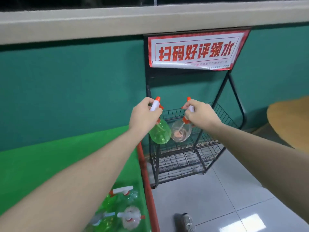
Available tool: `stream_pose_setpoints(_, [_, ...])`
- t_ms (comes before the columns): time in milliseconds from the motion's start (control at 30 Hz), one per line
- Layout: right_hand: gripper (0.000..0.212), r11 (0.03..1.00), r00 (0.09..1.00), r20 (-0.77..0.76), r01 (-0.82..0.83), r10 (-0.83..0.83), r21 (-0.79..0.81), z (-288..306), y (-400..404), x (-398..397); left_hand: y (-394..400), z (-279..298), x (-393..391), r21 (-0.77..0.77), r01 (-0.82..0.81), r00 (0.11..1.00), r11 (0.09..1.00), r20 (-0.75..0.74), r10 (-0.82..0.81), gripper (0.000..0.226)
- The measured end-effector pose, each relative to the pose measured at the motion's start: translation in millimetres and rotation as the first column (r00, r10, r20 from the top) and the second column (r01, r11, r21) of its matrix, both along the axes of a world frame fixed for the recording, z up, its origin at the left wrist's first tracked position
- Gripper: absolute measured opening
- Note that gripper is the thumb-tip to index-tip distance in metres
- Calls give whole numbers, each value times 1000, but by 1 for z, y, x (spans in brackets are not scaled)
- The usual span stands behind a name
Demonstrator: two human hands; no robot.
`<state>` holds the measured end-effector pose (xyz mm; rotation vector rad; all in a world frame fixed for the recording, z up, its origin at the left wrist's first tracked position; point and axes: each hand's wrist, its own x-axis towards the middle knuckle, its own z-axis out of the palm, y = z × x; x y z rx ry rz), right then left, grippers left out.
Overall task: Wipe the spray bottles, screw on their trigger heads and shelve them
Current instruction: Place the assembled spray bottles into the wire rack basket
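I took it for a shop corner — a black wire display rack [184,154] carried a red-and-white promotional sign [197,51], over tiled floor [209,198].

Both your arms are stretched out forward, bare to the elbow and angling in toward each other. Your left hand [144,114] has its grip curled tight, knuckles up; your right hand [199,114] matches it, fingers pinched closed alongside.

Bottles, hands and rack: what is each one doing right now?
Green bottle: trigger head on, held above the rack.
Clear bottle: trigger head on, held beside it.
Left hand: grips the green bottle's head.
Right hand: grips the clear bottle's head.
Rack: shelves in view bare.
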<state>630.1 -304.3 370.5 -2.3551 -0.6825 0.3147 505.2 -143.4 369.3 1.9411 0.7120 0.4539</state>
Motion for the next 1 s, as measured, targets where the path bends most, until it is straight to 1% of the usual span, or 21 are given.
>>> stream_pose_setpoints(167, [28, 997, 995, -70, -74, 71, -39, -33, 19, 82, -3, -28, 86, -58, -81, 996, 995, -47, 78, 15])
stream_pose_setpoints(267, [32, 984, 980, -129, -162, 152, -72, -63, 39, 131, 0, -57, 137, -85, -117, 983, 990, -150, 103, 26])
stream_pose_setpoints(367, [33, 973, 959, -203, -218, 199, -72, -97, 59, 166, 5, -90, 177, -74, -133, 963, 988, -246, 112, 38])
stream_pose_setpoints(433, [35, 970, 946, -242, -237, 217, -57, -121, 73, 184, 10, -110, 197, -49, -156, 944, 987, -302, 134, 41])
stream_pose_setpoints(533, [36, 964, 931, -281, -260, 234, -57, -153, 92, 202, 19, -137, 219, -41, -205, 920, 978, -348, 178, 42])
stream_pose_setpoints(700, [29, 955, 905, -328, -295, 272, -21, -186, 115, 221, 34, -173, 239, -80, -327, 879, 942, -391, 272, 40])
stream_pose_setpoints(867, [25, 944, 891, -339, -329, 302, -22, -206, 127, 233, 45, -194, 248, -131, -388, 859, 912, -410, 307, 39])
stream_pose_setpoints(1000, [28, 940, 885, -341, -340, 318, -5, -214, 132, 239, 51, -202, 254, -151, -397, 853, 905, -426, 302, 40])
